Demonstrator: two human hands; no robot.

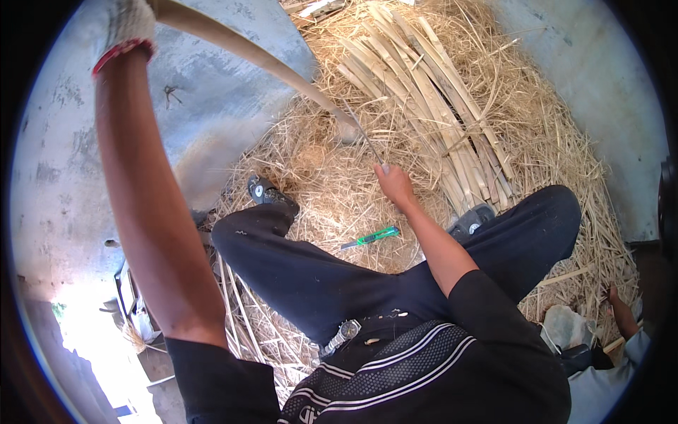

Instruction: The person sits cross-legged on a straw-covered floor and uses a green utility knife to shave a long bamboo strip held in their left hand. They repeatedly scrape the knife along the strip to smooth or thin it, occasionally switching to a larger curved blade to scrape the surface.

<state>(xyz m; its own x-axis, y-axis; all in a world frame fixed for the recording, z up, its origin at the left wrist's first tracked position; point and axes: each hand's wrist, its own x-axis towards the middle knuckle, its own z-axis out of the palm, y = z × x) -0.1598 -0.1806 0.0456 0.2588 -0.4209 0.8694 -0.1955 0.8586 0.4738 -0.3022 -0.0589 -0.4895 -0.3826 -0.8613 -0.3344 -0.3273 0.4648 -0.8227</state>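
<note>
High at the far left, my left hand point(129, 27) wears a white knit glove with a red cuff and grips one end of a long pale strip, apparently split bamboo point(258, 60). The fingers are partly cut off by the picture's edge. The strip bends down toward the middle of the floor. Bare and closed, my right hand point(395, 186) holds a knife point(369, 143) by its handle. Its thin blade points up and left, close by the strip's lower end; whether they touch I cannot tell.
Straw-like shavings point(311, 159) cover the floor. A stack of split bamboo strips point(438, 106) lies ahead right. A green utility knife point(371, 238) rests between my legs, and a wristwatch point(346, 331) at my waist. Another person's hand point(621, 311) shows lower right. Grey walls point(205, 92) stand either side.
</note>
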